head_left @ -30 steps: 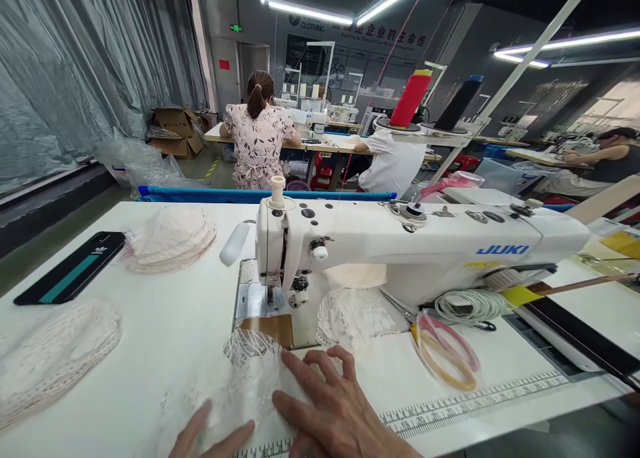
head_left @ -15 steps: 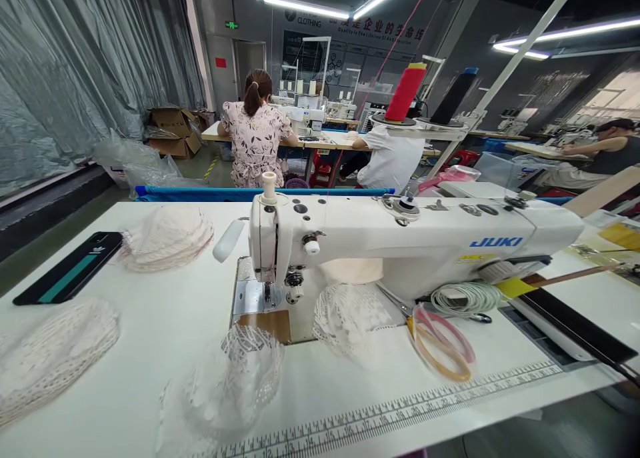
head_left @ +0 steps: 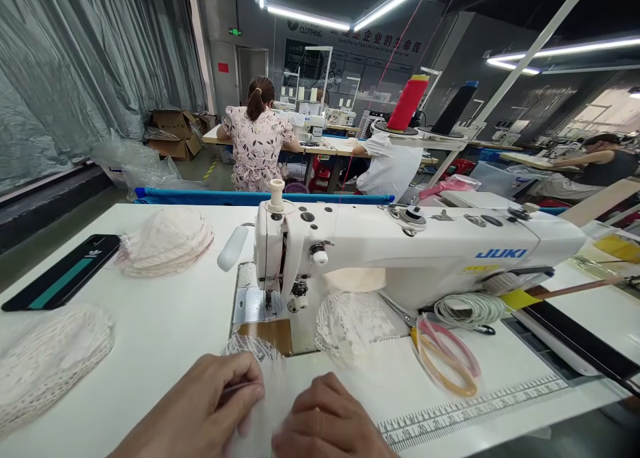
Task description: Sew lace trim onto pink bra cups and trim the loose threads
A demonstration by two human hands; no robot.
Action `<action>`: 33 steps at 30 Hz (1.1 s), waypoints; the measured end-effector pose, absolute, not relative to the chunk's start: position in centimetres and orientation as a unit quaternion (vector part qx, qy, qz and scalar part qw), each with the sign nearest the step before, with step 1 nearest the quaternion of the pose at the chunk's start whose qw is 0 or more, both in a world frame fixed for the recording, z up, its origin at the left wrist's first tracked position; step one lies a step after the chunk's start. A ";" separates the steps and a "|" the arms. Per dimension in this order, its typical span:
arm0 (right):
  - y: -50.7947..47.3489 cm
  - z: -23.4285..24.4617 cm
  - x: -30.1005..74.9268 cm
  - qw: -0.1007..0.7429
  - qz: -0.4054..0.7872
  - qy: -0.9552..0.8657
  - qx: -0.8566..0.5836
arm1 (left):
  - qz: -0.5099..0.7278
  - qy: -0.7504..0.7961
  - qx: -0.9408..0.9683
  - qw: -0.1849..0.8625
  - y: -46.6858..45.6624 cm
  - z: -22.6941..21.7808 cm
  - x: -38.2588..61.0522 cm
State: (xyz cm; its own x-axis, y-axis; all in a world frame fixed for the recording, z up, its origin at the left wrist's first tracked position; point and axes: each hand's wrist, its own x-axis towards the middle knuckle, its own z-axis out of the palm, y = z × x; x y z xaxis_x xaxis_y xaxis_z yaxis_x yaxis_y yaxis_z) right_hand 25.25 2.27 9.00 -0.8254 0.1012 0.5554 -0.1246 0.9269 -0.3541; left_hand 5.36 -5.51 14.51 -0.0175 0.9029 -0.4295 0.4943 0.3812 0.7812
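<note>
My left hand (head_left: 210, 401) is closed, thumb pressed to the fingers, over a white lace piece (head_left: 253, 346) whose netted edge shows beyond the knuckles. Blurred sheer white cloth runs down between both hands. To its right, my right hand (head_left: 330, 421) has its fingers curled; what lies in them, if anything, is hidden. Just beyond stands a white sewing machine (head_left: 425, 238), its presser foot (head_left: 269, 301) over the metal plate. A second white lace piece (head_left: 350, 321) lies under the machine's arm.
Stacked lace pieces (head_left: 167, 241) and another lace pile (head_left: 55, 361) lie on the left beside a dark phone-shaped item (head_left: 63, 271). At right are scissors (head_left: 443, 358), coiled cord (head_left: 470, 310) and a printed ruler strip (head_left: 475, 408). Co-workers (head_left: 260, 135) sit ahead.
Both my hands have come into view from below, over the near lace piece that lay uncovered before. The camera view has shifted slightly.
</note>
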 end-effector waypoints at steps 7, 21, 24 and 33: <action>4.1 8.5 24.3 0.320 0.114 -0.941 -0.006 | 0.155 0.726 0.552 0.379 -4.1 12.3 4.5; 5.9 7.6 23.6 0.278 0.105 -0.954 -0.049 | 0.104 0.753 0.594 0.263 -1.4 10.9 4.2; 5.9 7.4 23.5 0.280 0.107 -0.953 -0.052 | 0.095 0.755 0.599 0.250 -1.4 10.7 4.1; 6.0 7.4 23.3 0.281 0.105 -0.953 -0.053 | 0.087 0.753 0.602 0.251 -1.2 10.3 4.0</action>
State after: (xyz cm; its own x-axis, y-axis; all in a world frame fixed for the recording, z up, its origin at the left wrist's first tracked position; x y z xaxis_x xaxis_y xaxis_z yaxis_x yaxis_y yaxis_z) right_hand 23.33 5.96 7.38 -0.8369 0.1604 0.5234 0.0421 0.9721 -0.2307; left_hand 4.05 -1.24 10.29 -0.1485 0.9505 -0.2730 0.8635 0.2592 0.4326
